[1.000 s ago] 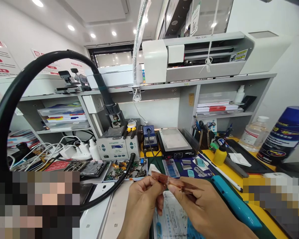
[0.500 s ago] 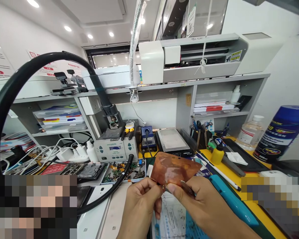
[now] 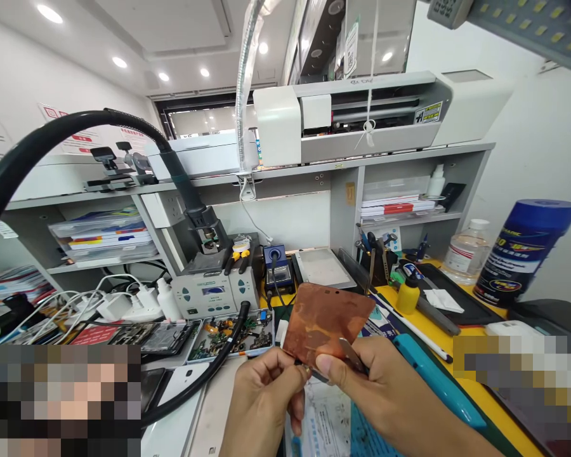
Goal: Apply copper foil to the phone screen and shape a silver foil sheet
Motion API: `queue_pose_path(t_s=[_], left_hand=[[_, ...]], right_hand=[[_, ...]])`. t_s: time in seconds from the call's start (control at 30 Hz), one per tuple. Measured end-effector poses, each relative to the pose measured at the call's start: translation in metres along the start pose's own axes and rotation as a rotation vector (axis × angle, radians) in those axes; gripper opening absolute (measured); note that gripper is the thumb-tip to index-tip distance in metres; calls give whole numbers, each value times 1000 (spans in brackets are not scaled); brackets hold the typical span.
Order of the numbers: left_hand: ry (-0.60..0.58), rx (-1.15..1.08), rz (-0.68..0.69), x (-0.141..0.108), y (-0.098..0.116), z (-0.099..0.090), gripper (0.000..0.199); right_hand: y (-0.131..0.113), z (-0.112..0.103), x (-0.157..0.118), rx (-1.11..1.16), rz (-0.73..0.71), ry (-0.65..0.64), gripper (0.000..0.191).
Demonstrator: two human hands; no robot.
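A thin copper-coloured sheet (image 3: 328, 317) with rounded corners and small holes at its top edge is tilted up between both hands. My left hand (image 3: 269, 397) is closed, pinching the sheet's lower left edge between thumb and forefinger. Some small part sits at that pinch, too hidden to name. My right hand (image 3: 361, 384) is closed too, its thumb pressed on the sheet's lower right face. Out of the right fist stick slim metal tips (image 3: 353, 355) that look like tweezers. Below the hands lies a work mat (image 3: 330, 419) with blue and printed areas.
A tray of small circuit parts (image 3: 238, 336) and pale phone backs (image 3: 226, 393) lie left, under a black hose (image 3: 209, 374). On the right are a teal tool (image 3: 438, 381), a yellow bottle (image 3: 408, 295) and a blue spray can (image 3: 526, 254). A soldering station (image 3: 214, 292) stands behind.
The view has shifted, so the background sits further left. The sheet has tipped more face-on, and its shine has dulled. Both hands keep their hold.
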State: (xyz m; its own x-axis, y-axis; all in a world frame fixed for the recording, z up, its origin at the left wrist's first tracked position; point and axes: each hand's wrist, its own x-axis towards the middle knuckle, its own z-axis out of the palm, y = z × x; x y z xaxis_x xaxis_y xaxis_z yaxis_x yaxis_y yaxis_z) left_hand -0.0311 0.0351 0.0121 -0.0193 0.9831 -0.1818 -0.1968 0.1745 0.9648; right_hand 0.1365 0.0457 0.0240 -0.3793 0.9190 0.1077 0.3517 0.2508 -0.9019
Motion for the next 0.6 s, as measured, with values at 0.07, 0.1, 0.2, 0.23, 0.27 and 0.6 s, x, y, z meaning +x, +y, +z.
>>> queue_pose_path(t_s=[0.07, 0.1, 0.2, 0.23, 0.27, 0.6], left_hand=[[-6, -1, 8, 0, 0, 0, 26], [-11, 0, 8, 0, -1, -1, 26], [-19, 3, -6, 0, -1, -1, 25], [-20, -2, -6, 0, -2, -2, 25], [-20, -10, -4, -1, -2, -2, 25], [-52, 1, -11, -1, 0, -3, 26]], right_hand=[[0, -1, 0, 27, 3, -19, 43], [-1, -2, 0, 42, 2, -27, 42], [-3, -3, -1, 75, -1, -31, 38], [-3, -3, -1, 84, -5, -30, 37], [-4, -3, 0, 94, -11, -29, 36], [-7, -7, 1, 111, -25, -59, 36]])
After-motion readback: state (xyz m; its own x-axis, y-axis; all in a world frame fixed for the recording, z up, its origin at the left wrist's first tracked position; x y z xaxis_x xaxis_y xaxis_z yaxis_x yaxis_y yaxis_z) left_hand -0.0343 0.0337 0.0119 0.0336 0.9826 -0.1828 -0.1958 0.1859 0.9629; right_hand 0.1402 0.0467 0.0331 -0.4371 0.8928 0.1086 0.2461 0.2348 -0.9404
